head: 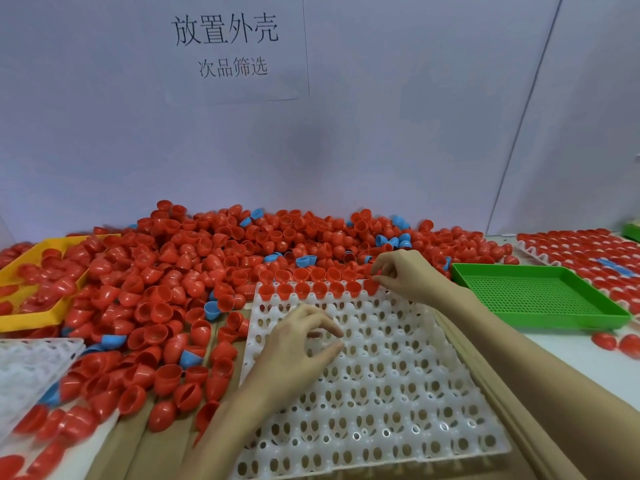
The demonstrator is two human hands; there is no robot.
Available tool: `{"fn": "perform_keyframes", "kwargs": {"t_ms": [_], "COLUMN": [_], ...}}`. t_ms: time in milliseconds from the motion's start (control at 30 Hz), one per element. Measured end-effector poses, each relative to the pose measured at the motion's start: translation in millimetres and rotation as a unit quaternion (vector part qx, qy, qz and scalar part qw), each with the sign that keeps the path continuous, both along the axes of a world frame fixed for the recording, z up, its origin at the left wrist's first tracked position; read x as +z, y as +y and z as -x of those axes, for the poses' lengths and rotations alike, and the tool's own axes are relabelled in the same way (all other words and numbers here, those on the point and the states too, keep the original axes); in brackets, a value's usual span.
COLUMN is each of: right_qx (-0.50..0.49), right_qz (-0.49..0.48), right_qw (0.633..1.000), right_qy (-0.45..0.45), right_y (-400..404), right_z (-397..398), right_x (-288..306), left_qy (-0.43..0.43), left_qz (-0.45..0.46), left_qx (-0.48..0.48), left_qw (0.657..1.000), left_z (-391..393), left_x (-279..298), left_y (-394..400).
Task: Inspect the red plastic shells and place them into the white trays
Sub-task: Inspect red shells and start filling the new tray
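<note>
White tray (381, 393) nearest; your left hand (298, 344) hovers spread, empty. Right hand (398, 275) pinches a shell (371, 285) at the corner cell; tilted, it could roll off.

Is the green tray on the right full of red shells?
No, the green tray holds nothing; its perforated bottom shows bare, while red shells lie heaped on the table beside it.

The left hand (300, 344) hovered palm-down with its bare forearm rising from the lower edge, its fingers loosely curled and spread, its thumb apart from them, gripping nothing. The right hand (401, 275) reached farther forward on an outstretched bare forearm, wrist bent, with fingertips (378, 279) drawn together and pointing down in a pinch.
</note>
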State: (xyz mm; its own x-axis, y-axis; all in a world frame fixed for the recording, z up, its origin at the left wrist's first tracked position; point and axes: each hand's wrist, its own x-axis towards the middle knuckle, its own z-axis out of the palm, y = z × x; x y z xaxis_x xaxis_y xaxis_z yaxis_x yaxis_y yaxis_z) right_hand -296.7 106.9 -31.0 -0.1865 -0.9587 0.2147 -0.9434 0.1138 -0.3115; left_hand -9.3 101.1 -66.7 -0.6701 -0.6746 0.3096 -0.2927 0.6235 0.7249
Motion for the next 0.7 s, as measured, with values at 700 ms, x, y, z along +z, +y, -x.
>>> {"fn": "perform_keyframes", "kwargs": {"t_ms": [700], "right_qx": [0.021], "right_qz": [0.058], "right_qw": [0.998], "right_qy": [0.021], "right_y": [-77], "right_z": [-2], "right_x": [9], "left_qy": [-0.035], "left_qz": [0.000], "left_qx": [-0.013], "left_qw": [0.999], "left_z": [-1], "left_x": [-3], "left_y": [1]}}
